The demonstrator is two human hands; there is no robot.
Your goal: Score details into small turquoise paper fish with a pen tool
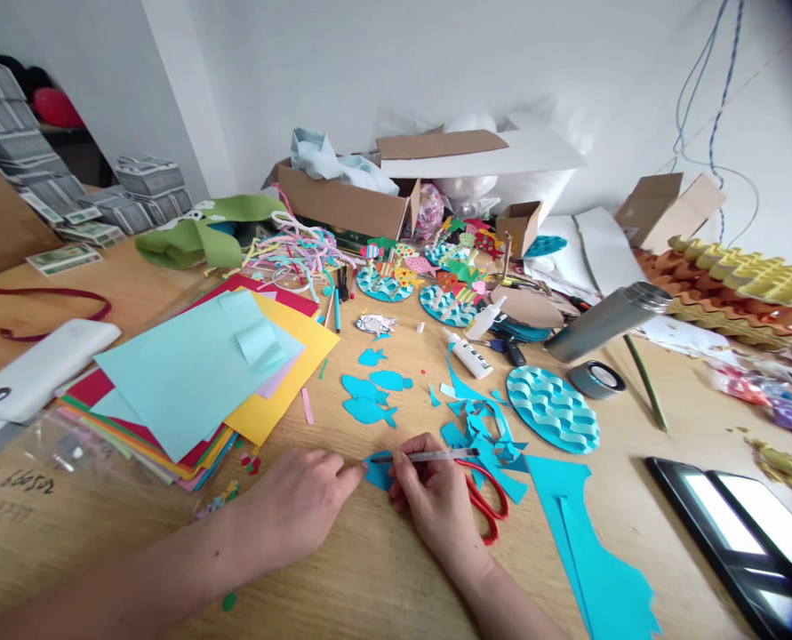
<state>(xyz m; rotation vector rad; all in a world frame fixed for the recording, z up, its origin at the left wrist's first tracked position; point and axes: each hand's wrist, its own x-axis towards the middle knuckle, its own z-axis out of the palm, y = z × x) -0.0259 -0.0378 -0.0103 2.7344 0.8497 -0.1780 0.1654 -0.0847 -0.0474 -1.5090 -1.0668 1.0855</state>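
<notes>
My right hand (436, 498) is closed around a thin silver pen (428, 457), its tip on a small blue paper cut-out (377, 473) lying on the wooden table (382, 578). My left hand (295, 502) rests beside it with fingers curled, the fingertips pressing the left edge of that cut-out. Red-handled scissors (485, 502) lie just right of my right hand. Three blue paper fish (369, 400) lie a little farther back.
A stack of coloured paper sheets (196, 382) lies at the left, blue scraps (482, 427) and a large blue offcut (596, 560) at the right. A wavy blue disc (552, 409), glue bottle (468, 353), tape roll (596, 380), metal flask (609, 322), cardboard boxes (348, 200) and a tablet (742, 524) surround them.
</notes>
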